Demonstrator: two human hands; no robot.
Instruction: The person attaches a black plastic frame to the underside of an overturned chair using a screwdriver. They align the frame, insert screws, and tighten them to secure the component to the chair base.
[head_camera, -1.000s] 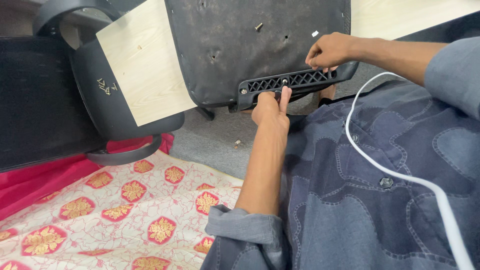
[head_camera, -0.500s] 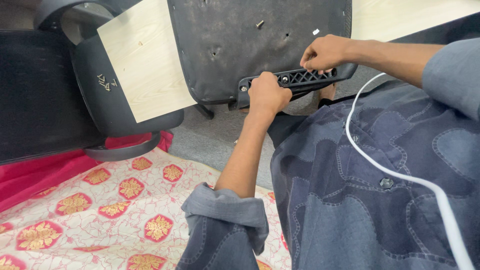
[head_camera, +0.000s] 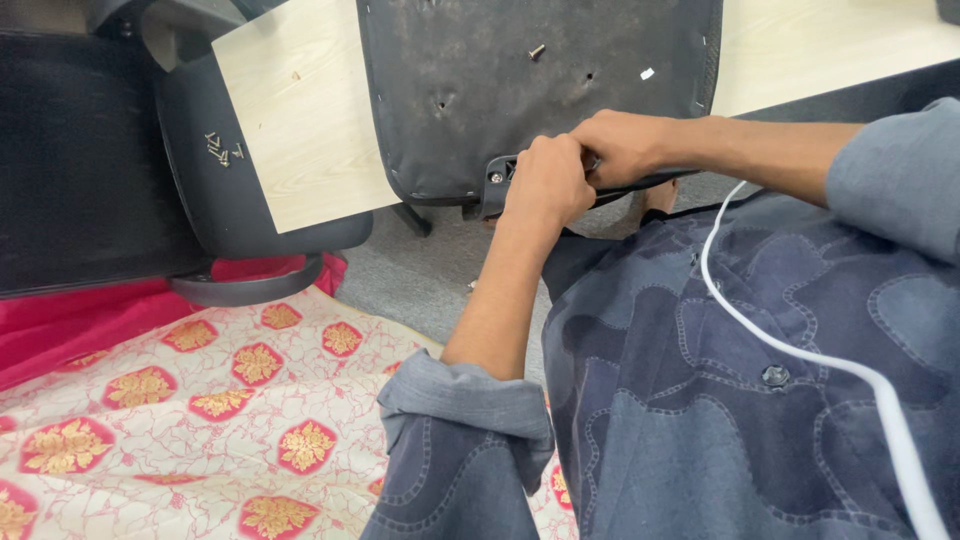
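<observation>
One black plastic bracket (head_camera: 497, 178) is clamped by two closed hands, left hand (head_camera: 545, 180) beside right hand (head_camera: 625, 148), against one upturned seat base (head_camera: 480, 90); one loose screw (head_camera: 537, 51) lies on it.

Left hand (head_camera: 545, 180) curled into a loose fist, knuckles up, forearm bare and reaching straight forward, sleeve rolled at the elbow. Right hand (head_camera: 625, 148) comes in from the right, fingers (head_camera: 590, 150) bent, touching the left hand. Wrists near level.

Patterned blue-grey shirt (head_camera: 700, 400), sleeves rolled, white cable (head_camera: 800, 350)
</observation>
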